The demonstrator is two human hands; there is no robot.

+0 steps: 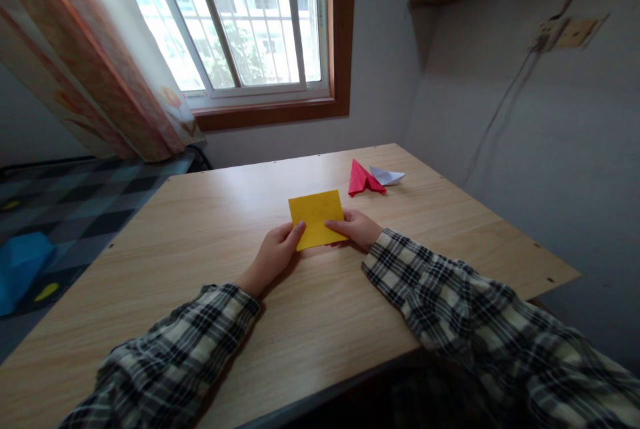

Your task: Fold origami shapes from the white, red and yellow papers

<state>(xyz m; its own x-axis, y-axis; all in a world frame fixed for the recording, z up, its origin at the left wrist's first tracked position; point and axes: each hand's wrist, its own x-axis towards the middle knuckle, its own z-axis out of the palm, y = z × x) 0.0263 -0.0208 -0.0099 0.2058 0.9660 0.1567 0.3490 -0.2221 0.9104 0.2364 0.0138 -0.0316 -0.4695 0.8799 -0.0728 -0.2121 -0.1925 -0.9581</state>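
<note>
Both plaid sleeves reach forward over the table [200, 322], the left hand [274, 254] and right hand [357, 226] pinching the near corners of the yellow paper [316, 216], which lies flat just beyond the fingers, with a red fold [363, 179] and white fold [387, 176] farther off to the right.

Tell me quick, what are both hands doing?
Left hand: fingers on the near left corner of the yellow paper, pinching it.
Right hand: fingers pressing the paper's near right edge.
</note>
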